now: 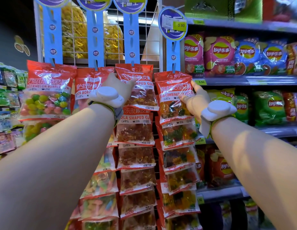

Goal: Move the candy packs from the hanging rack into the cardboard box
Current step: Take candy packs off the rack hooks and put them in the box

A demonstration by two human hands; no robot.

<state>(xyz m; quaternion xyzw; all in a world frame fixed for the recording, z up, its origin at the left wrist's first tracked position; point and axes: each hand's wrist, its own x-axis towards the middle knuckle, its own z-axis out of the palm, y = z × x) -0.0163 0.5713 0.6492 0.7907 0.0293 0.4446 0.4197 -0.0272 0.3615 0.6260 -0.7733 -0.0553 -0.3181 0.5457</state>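
While both arms reached up mid-frame, the left hand (118, 85) pinched the top cola gummy pack (139, 90), and the right hand (193, 98) gripped the neighbouring mixed gummy pack (173, 97), both hanging lengthwise from blue strips (132, 40).

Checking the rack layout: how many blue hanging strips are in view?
4. Far-left strip, second strip, third strip and right strip, side by side on the rack; packs hide their lower parts.
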